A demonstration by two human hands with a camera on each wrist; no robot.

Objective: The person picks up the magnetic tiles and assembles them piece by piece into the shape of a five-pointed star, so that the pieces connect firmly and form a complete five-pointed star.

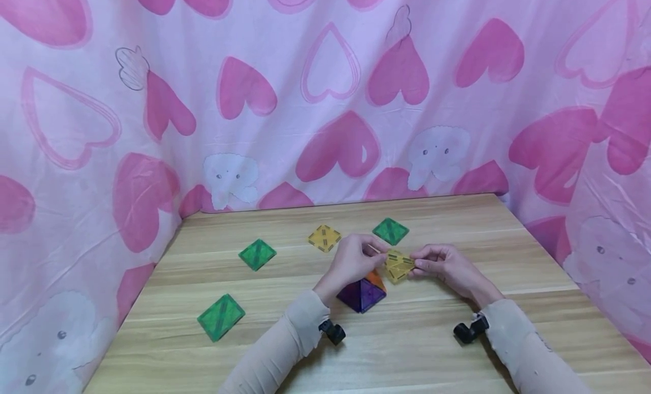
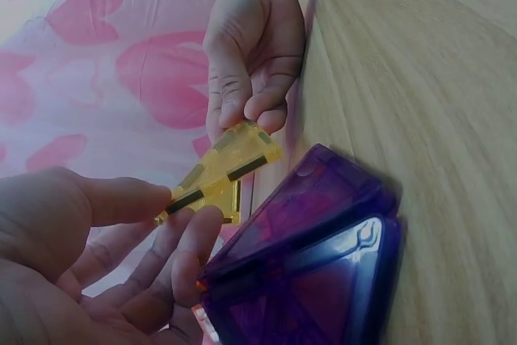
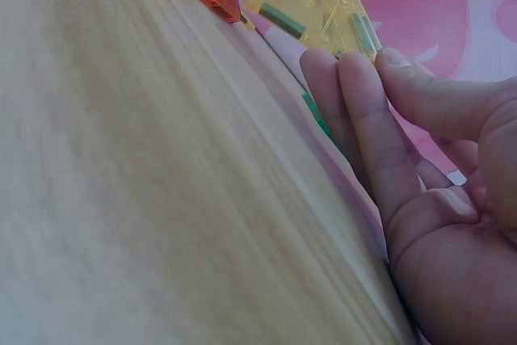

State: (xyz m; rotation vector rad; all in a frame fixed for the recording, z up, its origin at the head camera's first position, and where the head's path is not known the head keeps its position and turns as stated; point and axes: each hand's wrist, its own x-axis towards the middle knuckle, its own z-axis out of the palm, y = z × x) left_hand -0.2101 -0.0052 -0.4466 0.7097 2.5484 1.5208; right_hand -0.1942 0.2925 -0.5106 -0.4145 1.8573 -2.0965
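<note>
We are seeing the left hand (image 1: 354, 264) pinching one side of the translucent yellow plastic triangular tiles (image 1: 399, 266), apparently a joined pair, hanging raised between both hands. The right hand (image 1: 447, 271) is pinching the opposite corner, thumb against fingertips. We are judging this step as lining up the pair; the next move is probably calling for an even, narrow pinch.

Around, left to right: a near translucent green plastic four-sided tile (image 1: 221, 318) and a farther green tile (image 1: 257, 254) are lying flat on the wood-grained table (image 1: 407, 349). A flat yellow four-sided tile (image 1: 324, 238) is following. A purple-and-orange plastic peaked structure (image 1: 362, 297) is crowding the left fingers; contact we are not managing to tell. Another green tile (image 1: 390, 231) is lying behind.
</note>
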